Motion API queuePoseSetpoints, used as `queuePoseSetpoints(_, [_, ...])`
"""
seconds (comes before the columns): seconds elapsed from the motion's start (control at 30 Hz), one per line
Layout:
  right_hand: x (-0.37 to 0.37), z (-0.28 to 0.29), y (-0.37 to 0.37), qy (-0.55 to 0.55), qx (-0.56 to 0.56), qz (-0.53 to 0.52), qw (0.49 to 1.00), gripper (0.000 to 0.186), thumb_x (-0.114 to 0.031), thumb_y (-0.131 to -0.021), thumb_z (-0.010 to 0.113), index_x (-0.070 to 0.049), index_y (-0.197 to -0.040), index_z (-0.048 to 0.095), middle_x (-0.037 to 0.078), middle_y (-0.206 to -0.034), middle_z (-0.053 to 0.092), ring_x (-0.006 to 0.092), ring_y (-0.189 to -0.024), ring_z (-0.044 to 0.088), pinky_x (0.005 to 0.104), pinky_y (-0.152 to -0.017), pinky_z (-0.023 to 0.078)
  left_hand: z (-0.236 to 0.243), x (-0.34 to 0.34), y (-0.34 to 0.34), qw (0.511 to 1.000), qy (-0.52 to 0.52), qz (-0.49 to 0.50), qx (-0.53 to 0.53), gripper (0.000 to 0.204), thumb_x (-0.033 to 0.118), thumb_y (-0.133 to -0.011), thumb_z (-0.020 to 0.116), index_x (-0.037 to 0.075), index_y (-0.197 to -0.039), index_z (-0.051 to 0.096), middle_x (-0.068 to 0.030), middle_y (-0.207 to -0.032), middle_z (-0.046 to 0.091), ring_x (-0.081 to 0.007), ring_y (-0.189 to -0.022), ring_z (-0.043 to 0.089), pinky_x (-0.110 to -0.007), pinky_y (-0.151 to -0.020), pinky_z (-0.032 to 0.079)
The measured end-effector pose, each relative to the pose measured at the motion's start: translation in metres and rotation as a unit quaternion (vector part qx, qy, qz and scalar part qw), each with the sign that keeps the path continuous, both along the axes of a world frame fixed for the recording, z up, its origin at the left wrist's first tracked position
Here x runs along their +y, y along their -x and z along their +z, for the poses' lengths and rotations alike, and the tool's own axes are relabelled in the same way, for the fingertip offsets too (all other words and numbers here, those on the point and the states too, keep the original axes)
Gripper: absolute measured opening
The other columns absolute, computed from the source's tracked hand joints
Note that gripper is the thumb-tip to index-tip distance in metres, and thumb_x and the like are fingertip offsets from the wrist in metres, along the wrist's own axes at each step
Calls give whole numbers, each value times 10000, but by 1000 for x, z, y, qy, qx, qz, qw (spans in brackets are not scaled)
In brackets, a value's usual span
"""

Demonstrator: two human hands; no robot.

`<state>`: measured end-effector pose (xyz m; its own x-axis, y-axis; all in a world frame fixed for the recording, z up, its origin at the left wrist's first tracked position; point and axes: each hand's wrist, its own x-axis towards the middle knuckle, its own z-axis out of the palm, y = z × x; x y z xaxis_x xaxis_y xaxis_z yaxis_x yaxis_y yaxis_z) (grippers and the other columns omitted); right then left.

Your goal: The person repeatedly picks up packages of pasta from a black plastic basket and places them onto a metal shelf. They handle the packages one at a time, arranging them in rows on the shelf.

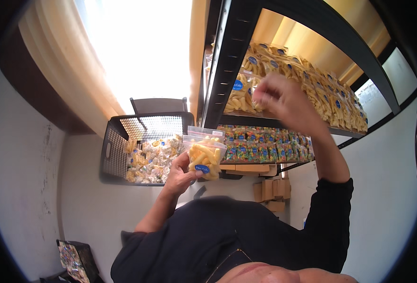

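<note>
My left hand [177,172] grips clear zip bags of pale yellow stick snacks [207,160] with blue oval labels, held upright at the middle of the view. My right hand [277,96] is raised at the upper shelf, in front of rows of similar yellow snack bags [336,108]; its fingers are bent and blurred, so whether they grip a bag is unclear. On the shelf below stand rows of small bags of multicoloured sweets [260,150].
A black plastic basket [111,141] of bagged snacks sits at the left, before a chair [157,105] and a bright curtained window. The black metal rack [229,40] rises at the right, cardboard boxes [269,191] beneath it. A dark container [85,257] stands lower left.
</note>
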<state>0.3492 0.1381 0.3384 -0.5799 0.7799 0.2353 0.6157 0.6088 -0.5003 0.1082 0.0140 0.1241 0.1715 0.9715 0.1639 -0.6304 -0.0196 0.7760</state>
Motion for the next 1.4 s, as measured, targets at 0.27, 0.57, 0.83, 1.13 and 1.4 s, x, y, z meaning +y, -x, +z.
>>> queuePoseSetpoints(0.27, [-68, -30, 9, 121, 47, 70, 989, 360, -263, -862, 674, 36, -1036, 577, 170, -902, 622, 276, -829, 640, 380, -740, 503, 31, 13, -14, 990, -58, -132, -8, 521, -15, -723, 754, -47, -1207, 563, -118, -1173, 623, -190, -1095, 593, -348, -976, 459])
queuePoseSetpoints(0.57, [-50, -15, -23, 46, 91, 22, 995, 343, -260, -873, 666, -31, -1119, 598, 130, -917, 612, 214, -775, 613, 324, -723, 493, 50, 21, -43, 988, -112, -105, -6, 596, 90, -721, 786, -42, -1253, 553, -193, -1473, 342, -282, -1316, 427, -394, -1034, 421])
queuePoseSetpoints(0.83, [91, 22, -61, 85, 148, -139, 975, 363, -296, -917, 642, -12, -1131, 566, 48, -951, 631, 110, -802, 617, 258, -755, 526, 58, 16, -49, 995, -92, -12, 43, 819, 284, -707, 823, -59, -1333, 422, -201, -1462, 315, -327, -1320, 411, -438, -1034, 441])
queuePoseSetpoints(1.13, [244, -6, -31, 89, 152, -107, 979, 304, -299, -864, 680, 3, -888, 691, 73, -775, 678, 114, -648, 630, 254, -544, 524, 39, -9, -54, 992, -75, 94, 30, 580, 59, -754, 720, -62, -1272, 488, -154, -1254, 567, -221, -1133, 570, -351, -983, 450])
queuePoseSetpoints(1.4, [251, -4, -27, -54, -36, -132, 989, 567, -415, -854, 685, 83, -1103, 578, 161, -950, 655, 202, -831, 660, 356, -774, 533, 44, -12, -65, 983, -69, 162, 49, 469, -20, -760, 673, -83, -1204, 533, -119, -1079, 642, -178, -999, 616, -307, -913, 477])
